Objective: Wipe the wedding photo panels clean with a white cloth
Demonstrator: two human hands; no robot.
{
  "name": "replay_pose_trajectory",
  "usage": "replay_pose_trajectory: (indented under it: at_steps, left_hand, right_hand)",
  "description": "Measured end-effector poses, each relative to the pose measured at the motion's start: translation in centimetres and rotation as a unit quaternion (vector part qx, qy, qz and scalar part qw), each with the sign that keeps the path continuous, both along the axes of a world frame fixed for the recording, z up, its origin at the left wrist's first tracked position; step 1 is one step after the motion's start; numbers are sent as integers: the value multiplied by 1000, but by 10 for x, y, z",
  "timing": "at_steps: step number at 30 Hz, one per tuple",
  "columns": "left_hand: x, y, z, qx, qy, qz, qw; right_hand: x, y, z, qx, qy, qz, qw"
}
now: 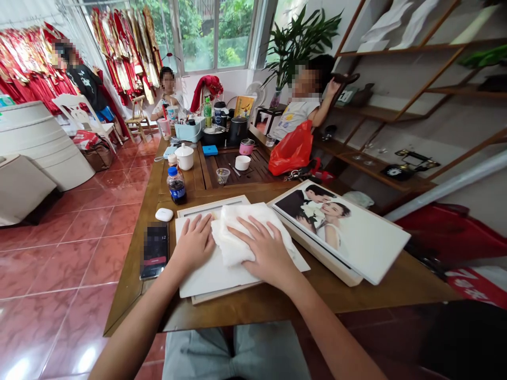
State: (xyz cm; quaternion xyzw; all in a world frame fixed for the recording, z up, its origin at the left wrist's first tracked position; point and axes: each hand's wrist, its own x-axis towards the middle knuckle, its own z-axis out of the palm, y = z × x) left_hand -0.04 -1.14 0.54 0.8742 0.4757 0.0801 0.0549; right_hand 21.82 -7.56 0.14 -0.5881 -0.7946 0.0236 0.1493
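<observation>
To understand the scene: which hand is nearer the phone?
Left. The left hand lies beside the phone, to its right; the right hand is farther, on the cloth.

Left hand (pixel 193 244) rests on a white board (pixel 209 277), right hand (pixel 267 252) on white cloth (pixel 237 235), perhaps tissue.

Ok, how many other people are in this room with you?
3: a person standing by the red gowns at left, a person seated beyond the far end of the table, and a person leaning back beside the shelves. Others could be out of view.
</observation>
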Motion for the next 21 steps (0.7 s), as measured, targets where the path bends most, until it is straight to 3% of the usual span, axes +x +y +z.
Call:
replay_pose_trajectory:
  at_steps: [6,16,21]
  left_hand:
    - [0,1,-3,0,-4,-1,1000]
    - [-1,1,0,7,-4,-10,1000]
    - [0,0,0,5,-1,-4,1000]
  right_hand:
    - [8,-30,0,2,-4,11,1000]
    - [-7,33,2,5,-9,-26,1000]
    - [-4,13,-1,3,-2,-16,1000]
